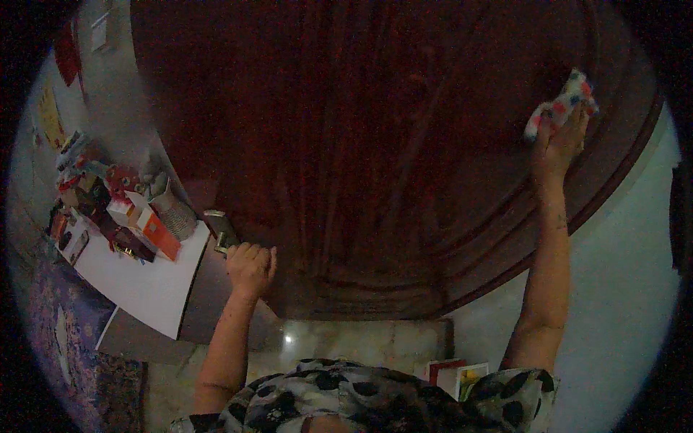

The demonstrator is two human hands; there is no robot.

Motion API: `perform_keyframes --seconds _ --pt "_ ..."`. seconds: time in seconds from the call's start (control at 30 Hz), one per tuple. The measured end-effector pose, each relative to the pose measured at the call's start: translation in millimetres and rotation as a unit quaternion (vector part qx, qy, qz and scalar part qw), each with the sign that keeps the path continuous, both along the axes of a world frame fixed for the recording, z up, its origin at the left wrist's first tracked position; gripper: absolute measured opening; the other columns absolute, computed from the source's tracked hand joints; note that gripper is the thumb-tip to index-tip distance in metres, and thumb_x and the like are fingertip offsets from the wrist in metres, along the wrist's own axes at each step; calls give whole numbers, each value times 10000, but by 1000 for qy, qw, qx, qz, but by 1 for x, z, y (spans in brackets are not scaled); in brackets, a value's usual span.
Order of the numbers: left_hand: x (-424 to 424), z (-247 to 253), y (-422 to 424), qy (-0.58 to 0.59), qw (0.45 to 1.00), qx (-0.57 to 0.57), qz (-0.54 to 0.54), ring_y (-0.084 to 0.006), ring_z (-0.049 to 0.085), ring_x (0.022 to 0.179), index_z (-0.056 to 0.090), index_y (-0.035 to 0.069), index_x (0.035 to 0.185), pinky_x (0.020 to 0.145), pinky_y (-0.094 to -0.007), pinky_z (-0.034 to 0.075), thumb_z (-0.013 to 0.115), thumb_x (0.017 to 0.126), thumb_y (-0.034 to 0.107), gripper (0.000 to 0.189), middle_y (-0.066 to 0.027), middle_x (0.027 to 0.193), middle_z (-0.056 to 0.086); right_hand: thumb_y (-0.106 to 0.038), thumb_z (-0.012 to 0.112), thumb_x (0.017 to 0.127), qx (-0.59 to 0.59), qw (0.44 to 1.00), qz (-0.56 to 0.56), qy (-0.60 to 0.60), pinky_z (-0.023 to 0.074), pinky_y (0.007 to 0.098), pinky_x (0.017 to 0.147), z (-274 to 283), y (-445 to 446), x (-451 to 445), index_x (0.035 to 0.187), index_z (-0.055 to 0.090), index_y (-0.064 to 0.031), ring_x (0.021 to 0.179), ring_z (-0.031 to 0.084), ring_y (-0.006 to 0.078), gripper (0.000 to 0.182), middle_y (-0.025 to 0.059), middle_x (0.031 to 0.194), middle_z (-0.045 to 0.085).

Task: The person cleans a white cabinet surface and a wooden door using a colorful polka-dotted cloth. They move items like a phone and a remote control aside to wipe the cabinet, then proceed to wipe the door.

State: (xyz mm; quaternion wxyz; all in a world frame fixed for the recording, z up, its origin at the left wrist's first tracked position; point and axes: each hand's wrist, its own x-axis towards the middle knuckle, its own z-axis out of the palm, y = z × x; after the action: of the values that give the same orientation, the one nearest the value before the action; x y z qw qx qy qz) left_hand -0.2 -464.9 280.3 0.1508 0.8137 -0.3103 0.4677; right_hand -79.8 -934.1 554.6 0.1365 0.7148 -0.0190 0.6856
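A dark brown wooden door (368, 162) with raised moulding fills most of the view before me. My left hand (250, 268) is closed around the metal door handle (222, 230) at the door's left side, and its fingers hide part of the lever. At the far right, my right hand (563, 130) holds a crumpled white cloth (568, 105) with red and dark blotches flat against the door, near its moulded edge. The right arm is stretched out. Dim light hides the door's finer details.
On the left stands a white-topped cabinet (146, 292) bearing an orange and white box (159, 230), a textured grey vase (176, 211) and other clutter. A purple patterned cloth (65, 319) lies beyond it. Pale wall (612, 281) borders the right. Book-like items (460, 373) are low near me.
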Motion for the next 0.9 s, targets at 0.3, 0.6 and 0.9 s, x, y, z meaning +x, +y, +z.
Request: perform_keyframes --seconds 0.3,0.6,0.9 --pt "0 -5 1 -26 1000 -16 -1 -228 529 606 540 103 591 572 -363 371 719 694 110 207 -51 621 547 -374 439 954 16 996 -10 91 183 535 1106 -97 -6 -31 1444 285 -58 1387 207 426 603 206 1505 260" --pt "4 -10 2 -13 1000 -13 11 -221 530 613 506 121 565 596 -362 378 703 721 124 251 -40 599 514 -468 440 943 -156 987 22 3 185 530 1107 91 -12 14 1444 302 -59 1381 208 435 661 170 1527 222" --pt "4 -4 -1 -16 1000 -23 2 -217 532 622 501 124 563 602 -359 378 709 731 135 268 -40 614 524 -410 477 935 -198 978 51 -26 276 523 1067 148 78 45 1382 398 -28 1357 247 455 592 232 1489 265"
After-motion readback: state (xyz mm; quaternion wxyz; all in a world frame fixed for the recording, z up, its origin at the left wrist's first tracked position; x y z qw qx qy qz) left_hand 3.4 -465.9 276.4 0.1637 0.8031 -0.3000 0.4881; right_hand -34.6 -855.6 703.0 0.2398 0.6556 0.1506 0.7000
